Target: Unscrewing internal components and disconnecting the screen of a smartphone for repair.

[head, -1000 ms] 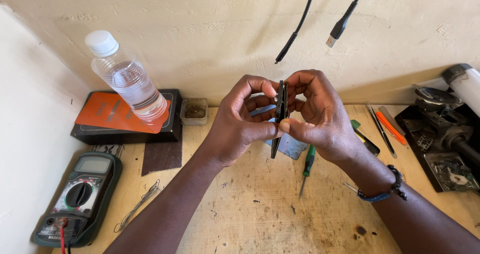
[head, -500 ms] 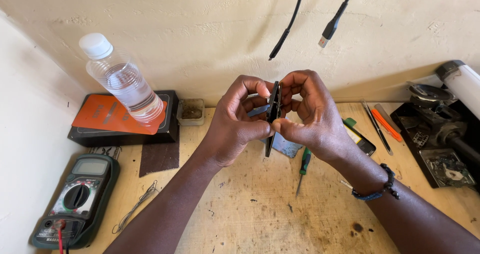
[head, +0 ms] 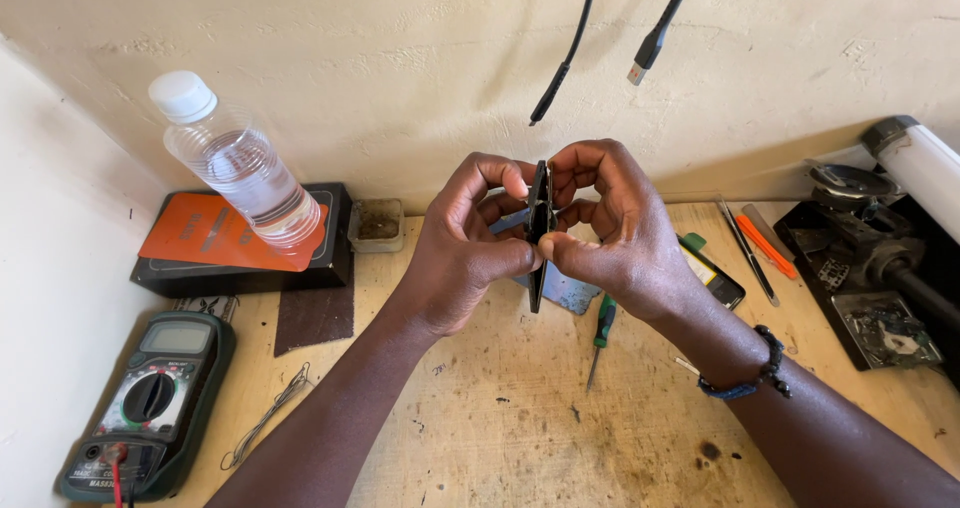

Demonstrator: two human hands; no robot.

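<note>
At frame centre, the left hand (head: 465, 258) and right hand (head: 610, 233) pinch a thin black phone (head: 538, 233) edge-on between them. Its long axis runs vertically above the counter (head: 500, 428), both grips equally near.

The left hand (head: 470, 253) and right hand (head: 615, 233) are covering most of the thin dark device (head: 538, 230), which is showing edge-on only; its faces are not readable. The fingertips behind it are hiding from view. Both forearms are running off the bottom edge. The two black cables (head: 570, 53) are entering from the top edge, with their upper ends cut off. The white tube (head: 925, 163) and the black tray (head: 880, 288) are being cropped by the right edge. The multimeter (head: 145, 403) is losing its lower corner at the bottom edge. The screwdriver (head: 600, 333) is partly hiding under the right hand.
</note>
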